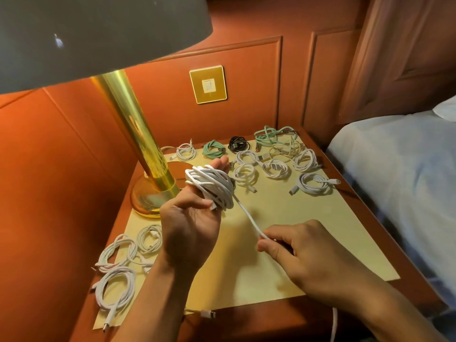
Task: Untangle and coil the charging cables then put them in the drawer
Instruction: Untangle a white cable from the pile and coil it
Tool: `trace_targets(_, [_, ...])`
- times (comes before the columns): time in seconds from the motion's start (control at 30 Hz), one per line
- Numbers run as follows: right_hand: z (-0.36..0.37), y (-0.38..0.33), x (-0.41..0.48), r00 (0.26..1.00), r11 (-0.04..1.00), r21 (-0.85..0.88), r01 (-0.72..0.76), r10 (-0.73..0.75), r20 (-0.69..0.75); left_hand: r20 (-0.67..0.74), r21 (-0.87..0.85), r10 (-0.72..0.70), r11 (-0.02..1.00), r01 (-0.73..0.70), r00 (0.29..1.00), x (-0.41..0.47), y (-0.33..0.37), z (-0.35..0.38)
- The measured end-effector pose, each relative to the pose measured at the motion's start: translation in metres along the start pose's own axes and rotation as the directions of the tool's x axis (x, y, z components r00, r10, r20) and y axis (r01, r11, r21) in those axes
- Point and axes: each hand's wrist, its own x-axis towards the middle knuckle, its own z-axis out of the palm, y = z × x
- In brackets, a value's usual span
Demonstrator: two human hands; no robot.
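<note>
Nightstand [345, 255] top, pale mat: left hand [190, 223] grips round white cable coil [212, 186] wound over its fingers mid-surface, right hand [296, 248] pinches its loose strand; eight coils along far edge, three at near-left corner.

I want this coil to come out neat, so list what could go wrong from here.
1. The white cable is wound tightly round the left hand's fingers; sliding it off may loosen the loops.
2. Its free end runs through the right hand and hangs over the table edge, so it could snag.
3. Finished coils lie close by and might get knocked.
</note>
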Motion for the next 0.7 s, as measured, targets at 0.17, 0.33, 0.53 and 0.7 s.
trace_targets(0.17, [-0.003, 0.001, -0.002, 0.993, 0.993, -0.057, 0.102, -0.105, -0.057, 0.102, 0.279, 0.064, 0.956, -0.090, 0.993, 0.002, -0.005, -0.005])
trace_targets(0.33, [-0.019, -0.008, -0.004, 0.952, 0.952, -0.173, 0.250, -0.275, -0.136, 0.305, 0.823, 0.031, 0.495, -0.279, 0.952, -0.005, -0.014, -0.002])
trace_targets(0.53, [-0.060, -0.016, -0.008, 0.850, 0.828, -0.418, 0.372, -0.485, -0.204, 0.321, 0.945, -0.222, 0.139, -0.296, 0.921, -0.011, -0.013, 0.019])
trace_targets(0.7, [-0.070, -0.018, 0.008, 0.783, 0.731, -0.507, 0.457, -0.601, -0.161, 0.317, 0.940, -0.355, 0.240, -0.242, 0.879, -0.010, -0.003, 0.026])
